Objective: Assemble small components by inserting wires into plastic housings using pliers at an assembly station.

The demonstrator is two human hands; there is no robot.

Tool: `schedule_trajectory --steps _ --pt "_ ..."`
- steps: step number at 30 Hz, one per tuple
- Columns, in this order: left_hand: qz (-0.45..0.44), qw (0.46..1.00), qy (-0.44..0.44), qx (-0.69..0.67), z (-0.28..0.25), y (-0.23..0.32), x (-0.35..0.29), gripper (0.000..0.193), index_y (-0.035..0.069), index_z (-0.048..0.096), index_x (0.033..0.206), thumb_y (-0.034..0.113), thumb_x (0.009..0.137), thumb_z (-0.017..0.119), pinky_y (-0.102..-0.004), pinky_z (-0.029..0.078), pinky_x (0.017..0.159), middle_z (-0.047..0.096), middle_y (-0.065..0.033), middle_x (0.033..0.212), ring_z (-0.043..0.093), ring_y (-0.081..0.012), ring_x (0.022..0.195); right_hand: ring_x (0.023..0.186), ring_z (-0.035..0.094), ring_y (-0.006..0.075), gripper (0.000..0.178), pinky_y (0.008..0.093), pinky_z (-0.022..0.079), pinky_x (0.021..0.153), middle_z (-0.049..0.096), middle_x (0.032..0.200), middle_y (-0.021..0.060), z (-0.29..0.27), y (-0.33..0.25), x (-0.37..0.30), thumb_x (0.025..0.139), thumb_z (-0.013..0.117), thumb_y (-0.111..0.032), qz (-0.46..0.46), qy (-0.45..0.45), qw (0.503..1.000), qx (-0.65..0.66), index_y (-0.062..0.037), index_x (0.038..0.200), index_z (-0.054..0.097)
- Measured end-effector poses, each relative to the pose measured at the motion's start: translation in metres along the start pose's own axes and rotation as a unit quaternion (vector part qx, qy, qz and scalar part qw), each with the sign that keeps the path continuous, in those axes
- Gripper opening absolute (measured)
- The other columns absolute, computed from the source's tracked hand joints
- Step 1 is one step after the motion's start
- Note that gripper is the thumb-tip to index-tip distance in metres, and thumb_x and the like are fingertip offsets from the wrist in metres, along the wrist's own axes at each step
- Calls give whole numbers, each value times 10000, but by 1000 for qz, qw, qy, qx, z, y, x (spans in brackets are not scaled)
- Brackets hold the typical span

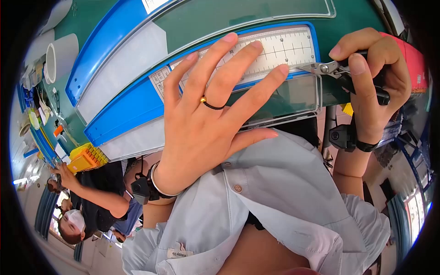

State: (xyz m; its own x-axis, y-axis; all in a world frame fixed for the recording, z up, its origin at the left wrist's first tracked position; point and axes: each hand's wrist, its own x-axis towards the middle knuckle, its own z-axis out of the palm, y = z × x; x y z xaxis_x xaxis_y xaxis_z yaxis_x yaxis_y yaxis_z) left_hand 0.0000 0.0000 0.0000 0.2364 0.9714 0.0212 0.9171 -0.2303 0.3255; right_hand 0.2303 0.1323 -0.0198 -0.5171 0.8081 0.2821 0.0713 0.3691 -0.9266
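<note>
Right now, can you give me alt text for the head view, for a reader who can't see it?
The person's left hand lies spread, palm down, over a ruled measuring plate on a blue-edged fixture, while the right hand holds small black-handled pliers, tips at the plate's right end. A yellow parts tray and a co-worker's arm show at lower left.

Two hands of mine — the left hand (206,114) spread flat, the right hand (371,87) around one pair of pliers (341,73). One ring (203,99) on my fingers, one ruled scale sheet (270,52), two blue trays (114,114) on the bench (238,13) — one white cup (57,59), one yellow box (87,158), one co-worker (91,197).
</note>
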Motion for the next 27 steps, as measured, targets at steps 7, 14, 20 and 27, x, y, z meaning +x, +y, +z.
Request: schedule_trajectory --steps 7,14,20,27 --pt "9 1000 8 -9 -1 0 1 688 273 693 1338 661 770 657 -446 329 1063 529 -38 1468 449 -302 1382 829 612 183 201 294 495 765 695 924 204 3 -9 3 890 584 84 -13 -21 999 -28 -54 807 463" --pt "8 1000 19 -8 2 0 -3 690 268 678 1355 633 770 672 -453 326 1071 525 -42 1478 442 -305 1395 843 619 174 206 286 497 802 695 927 183 7 -5 2 894 593 72 -13 -16 1000 -2 -59 812 456" --pt "7 1000 17 -4 1 0 -2 675 270 670 1366 615 786 678 -454 316 1083 516 -45 1485 439 -303 1398 844 620 170 206 282 495 802 693 927 179 5 -4 3 896 589 73 -18 -12 1000 -15 -60 810 457" --pt "31 999 39 -17 4 2 3 681 236 675 1354 578 767 718 -456 317 1085 524 -43 1479 441 -307 1398 791 606 154 222 261 461 736 695 914 176 6 -10 4 895 599 104 -55 -14 998 -28 -43 801 462"
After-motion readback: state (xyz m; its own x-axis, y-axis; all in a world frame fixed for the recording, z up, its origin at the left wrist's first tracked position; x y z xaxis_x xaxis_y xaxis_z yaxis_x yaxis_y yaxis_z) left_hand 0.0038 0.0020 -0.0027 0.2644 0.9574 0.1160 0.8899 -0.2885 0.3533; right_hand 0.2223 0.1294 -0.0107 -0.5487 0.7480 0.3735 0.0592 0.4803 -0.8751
